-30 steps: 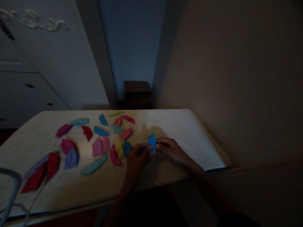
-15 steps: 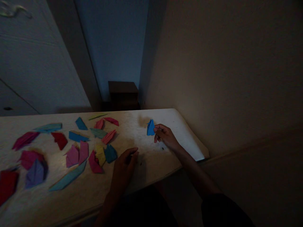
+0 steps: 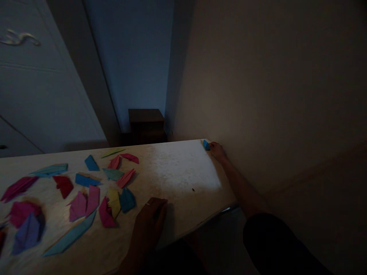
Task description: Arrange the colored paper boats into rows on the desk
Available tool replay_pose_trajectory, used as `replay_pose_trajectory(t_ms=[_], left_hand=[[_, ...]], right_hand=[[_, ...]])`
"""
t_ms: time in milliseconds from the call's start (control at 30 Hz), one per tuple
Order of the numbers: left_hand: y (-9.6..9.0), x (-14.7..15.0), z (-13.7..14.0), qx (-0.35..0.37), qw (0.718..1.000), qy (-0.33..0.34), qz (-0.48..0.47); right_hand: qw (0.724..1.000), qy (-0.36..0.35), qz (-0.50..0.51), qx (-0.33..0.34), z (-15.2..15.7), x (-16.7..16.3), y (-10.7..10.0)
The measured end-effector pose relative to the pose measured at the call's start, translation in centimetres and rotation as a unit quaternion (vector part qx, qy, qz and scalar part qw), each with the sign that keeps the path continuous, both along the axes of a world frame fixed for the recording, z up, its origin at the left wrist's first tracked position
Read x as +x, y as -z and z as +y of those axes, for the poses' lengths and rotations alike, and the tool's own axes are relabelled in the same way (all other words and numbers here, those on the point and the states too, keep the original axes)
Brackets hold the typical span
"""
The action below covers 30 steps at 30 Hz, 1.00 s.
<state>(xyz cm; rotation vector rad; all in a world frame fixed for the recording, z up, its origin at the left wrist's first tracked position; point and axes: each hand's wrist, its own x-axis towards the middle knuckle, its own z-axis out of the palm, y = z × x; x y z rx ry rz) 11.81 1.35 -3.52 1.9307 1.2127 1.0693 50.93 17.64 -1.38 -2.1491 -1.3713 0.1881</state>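
At the table's far right corner, my right hand (image 3: 218,151) is stretched out, its fingers closed on a small blue folded paper (image 3: 206,145). The paper is at the tabletop, close to the wall. My left hand (image 3: 149,219) rests near the front of the table (image 3: 174,168), loosely curled with a gap beside the thumb and nothing in it. Closest to it lies a teal folded paper (image 3: 127,200). Left of that are a yellow folded paper (image 3: 114,203) and a dark pink one (image 3: 106,214).
Several more folded papers cover the table's left half, among them a light blue strip (image 3: 71,236), a purple piece (image 3: 28,233) and a red one (image 3: 63,185). A wall (image 3: 252,95) borders the right side. Behind the table stand a brown cabinet (image 3: 146,115) and a white door (image 3: 51,107).
My right hand has carried the blue folded paper away from me and to the right, to the far corner. My left hand has barely moved. The view has shifted slightly.
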Motion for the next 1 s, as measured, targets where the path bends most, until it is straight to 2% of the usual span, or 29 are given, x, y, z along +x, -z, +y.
replay_pose_trajectory(t_ms=[167,333,533,700,1000], left_hand=[[0.0,-0.1,0.0,-0.003,1.0,0.0,0.017],[0.0,-0.4,0.1,0.017,1.0,0.0,0.027],[1.3,-0.8,0.5,0.037,0.997,0.024,0.063],[2.1,-0.9,0.4,0.032,0.997,0.014,0.064],[1.7,-1.1,0.4,0.026,0.997,0.004,0.074]], right_hand=[[0.996,0.007,-0.079,-0.041,0.6,0.5,-0.2],[0.985,-0.009,-0.155,-0.073,-0.8,-1.4,0.7],[0.973,-0.018,-0.197,-0.117,-1.6,-2.7,1.0],[0.971,0.01,-0.212,-0.115,-1.2,-2.6,0.6],[0.974,0.034,-0.199,-0.097,-0.6,-2.0,1.0]])
